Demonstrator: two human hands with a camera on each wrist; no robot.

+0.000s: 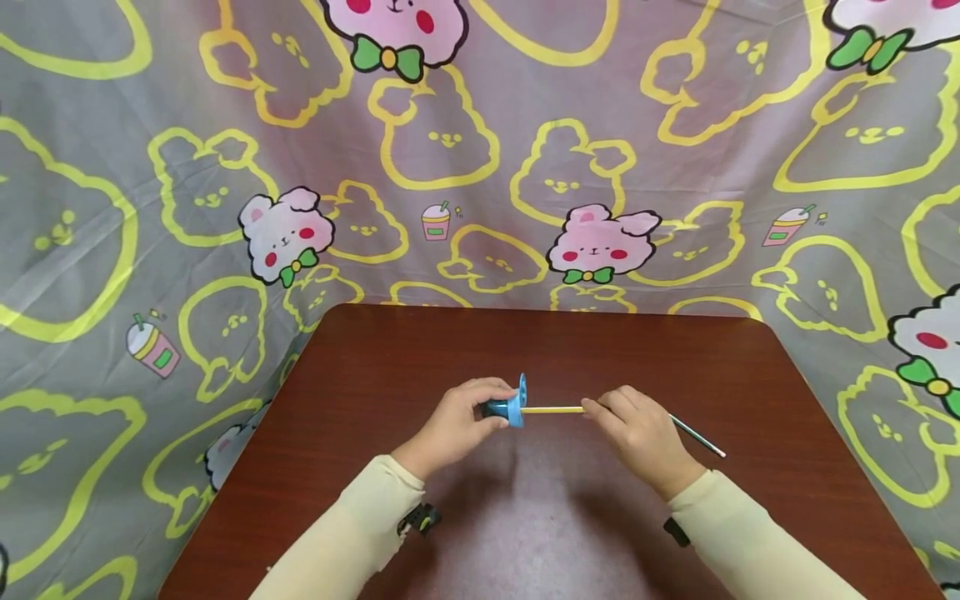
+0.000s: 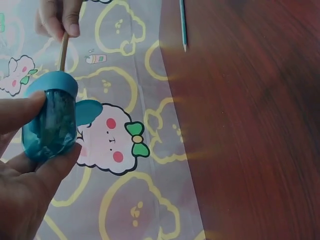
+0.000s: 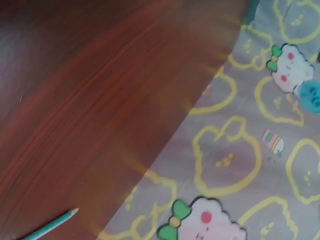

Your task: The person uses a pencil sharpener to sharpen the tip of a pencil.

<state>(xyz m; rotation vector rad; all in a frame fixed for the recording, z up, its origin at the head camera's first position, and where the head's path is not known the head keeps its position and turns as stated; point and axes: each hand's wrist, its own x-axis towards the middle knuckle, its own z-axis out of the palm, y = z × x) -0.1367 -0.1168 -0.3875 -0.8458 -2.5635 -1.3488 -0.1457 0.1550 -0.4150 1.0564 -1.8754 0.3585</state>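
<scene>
My left hand (image 1: pixel 455 421) grips a blue pencil sharpener (image 2: pixel 55 117) with a see-through body, thumb on one side and fingers on the other. Its round flip lid (image 2: pixel 89 112) stands open, and this lid also shows at the right edge of the right wrist view. A yellow pencil (image 1: pixel 551 410) runs level from the sharpener's top to my right hand (image 1: pixel 637 429), which pinches it between thumb and fingers. The pencil's tip is hidden inside the sharpener. Both hands are above the table, and the right wrist view does not show the right hand.
A green pencil (image 1: pixel 697 436) lies on the brown wooden table (image 1: pixel 390 350), to the right and partly behind the right hand. Patterned cloth (image 1: pixel 480 158) hangs around the table's back and sides. The table's far corners are rounded.
</scene>
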